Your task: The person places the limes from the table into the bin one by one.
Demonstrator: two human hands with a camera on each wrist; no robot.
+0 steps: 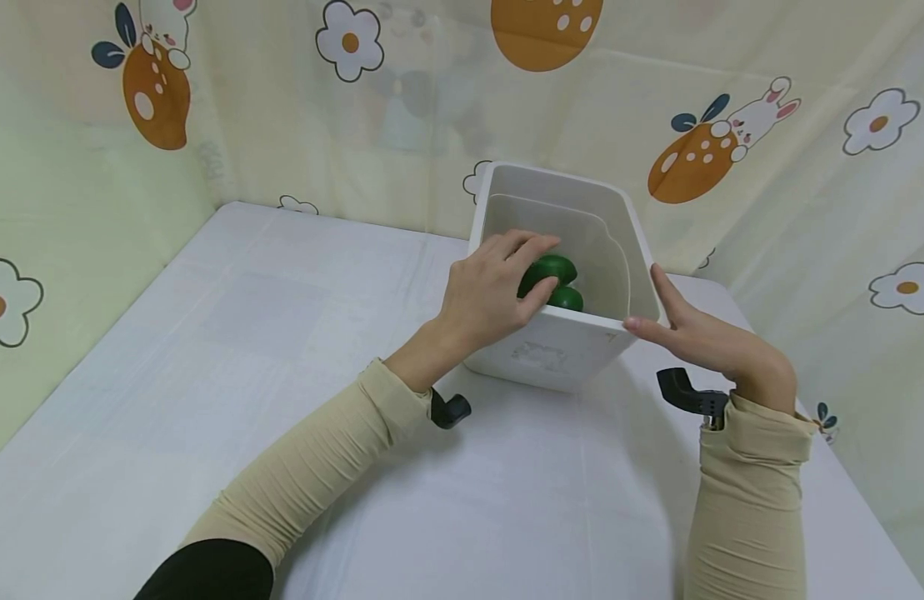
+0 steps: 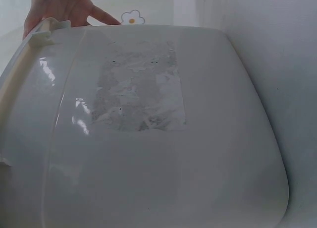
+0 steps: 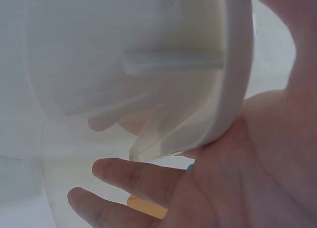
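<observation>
A white plastic bin stands tilted at the back of the table, its mouth facing me. Inside lie smooth, dark green, rounded things; their exact kind does not show. My left hand reaches over the front rim, thumb and forefinger around the upper green thing. Its other fingers are partly hidden. My right hand supports the bin's right front corner, thumb along the rim. In the right wrist view, the rim lies against the palm and the fingers stretch out straight.
The table has a white cover. Behind it hangs a patterned cloth with flowers and rabbits, close to the bin's back. A worn, greyish label patch marks the bin's outer wall. Black wrist mounts stick out below both hands.
</observation>
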